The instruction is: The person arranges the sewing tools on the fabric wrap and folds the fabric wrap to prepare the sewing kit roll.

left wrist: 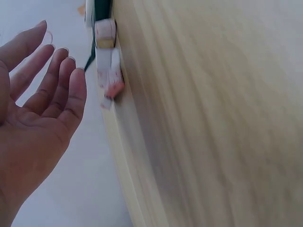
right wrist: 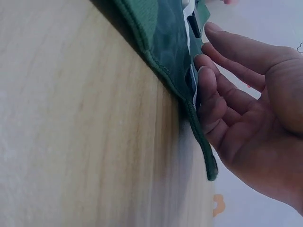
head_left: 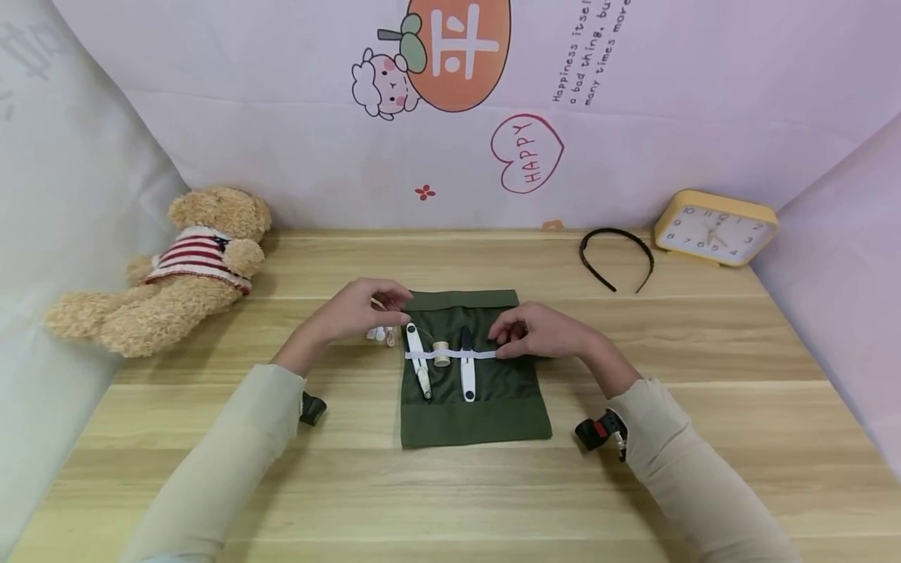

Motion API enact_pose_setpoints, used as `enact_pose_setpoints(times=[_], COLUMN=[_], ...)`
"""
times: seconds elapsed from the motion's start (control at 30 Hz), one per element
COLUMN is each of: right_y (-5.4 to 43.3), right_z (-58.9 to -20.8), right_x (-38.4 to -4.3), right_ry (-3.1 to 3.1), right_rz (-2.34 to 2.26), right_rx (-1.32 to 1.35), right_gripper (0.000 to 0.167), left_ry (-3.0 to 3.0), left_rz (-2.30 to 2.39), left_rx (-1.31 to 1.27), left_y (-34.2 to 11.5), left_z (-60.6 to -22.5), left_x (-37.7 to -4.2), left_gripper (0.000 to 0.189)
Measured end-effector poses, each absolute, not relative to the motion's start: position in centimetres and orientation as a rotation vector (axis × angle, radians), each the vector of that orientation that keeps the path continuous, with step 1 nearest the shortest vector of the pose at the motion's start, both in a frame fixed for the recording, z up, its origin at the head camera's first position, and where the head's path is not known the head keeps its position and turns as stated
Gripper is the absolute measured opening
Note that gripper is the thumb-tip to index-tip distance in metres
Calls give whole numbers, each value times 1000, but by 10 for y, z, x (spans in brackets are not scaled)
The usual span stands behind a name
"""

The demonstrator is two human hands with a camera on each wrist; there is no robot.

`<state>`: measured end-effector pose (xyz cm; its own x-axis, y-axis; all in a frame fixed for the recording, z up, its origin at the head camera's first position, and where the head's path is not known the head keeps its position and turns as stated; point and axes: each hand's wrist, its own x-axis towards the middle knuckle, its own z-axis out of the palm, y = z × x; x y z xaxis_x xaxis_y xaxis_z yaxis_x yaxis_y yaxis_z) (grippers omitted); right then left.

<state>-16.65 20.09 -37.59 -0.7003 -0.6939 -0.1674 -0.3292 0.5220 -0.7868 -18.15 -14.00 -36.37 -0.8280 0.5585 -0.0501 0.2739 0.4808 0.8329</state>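
Looks to me like you're a fair way in. Your green cloth case (head_left: pixel 493 426) is lying spread flat on the counter (head_left: pixel 352 485), with three things under its white band (head_left: pixel 486 355): a slanted white tool (head_left: pixel 422 367) at the left, a thread spool (head_left: pixel 440 360) next to it, then a dark-tipped white tool (head_left: pixel 468 379) standing straighter. So that part seems done.

What's left, at a guess: the pink-and-white pieces (left wrist: pixel 115 85) just off the case's left edge, on the counter and not under the band (too blurry to say what they are), plus the case isn't folded up.

Your left hand (head_left: pixel 362 306) is loosely spread above that left edge, nothing visibly in it. Your right hand (head_left: pixel 538 331) is by the band's right end, fingers half bent, thumb well apart; no grip I can see, but can't tell if it's touching the band.
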Motion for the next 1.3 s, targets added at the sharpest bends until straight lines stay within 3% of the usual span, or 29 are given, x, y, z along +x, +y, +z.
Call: enact_pose_setpoints(times=[0.97,1.3], right_y=[202,199], right_z=[-382,-378], right_x=[-167,-165], right_ry=[2237,2269], right_rz=[-1057,-1023], right_rx=[-799,-785], right_gripper=[10,6], left_ry=[2486,2534], left_rz=[1213,1128], left_rx=[448,402], left_y=[-172,-165], left_z=[-381,-380], left_x=[-191,-191], left_gripper=[42,34])
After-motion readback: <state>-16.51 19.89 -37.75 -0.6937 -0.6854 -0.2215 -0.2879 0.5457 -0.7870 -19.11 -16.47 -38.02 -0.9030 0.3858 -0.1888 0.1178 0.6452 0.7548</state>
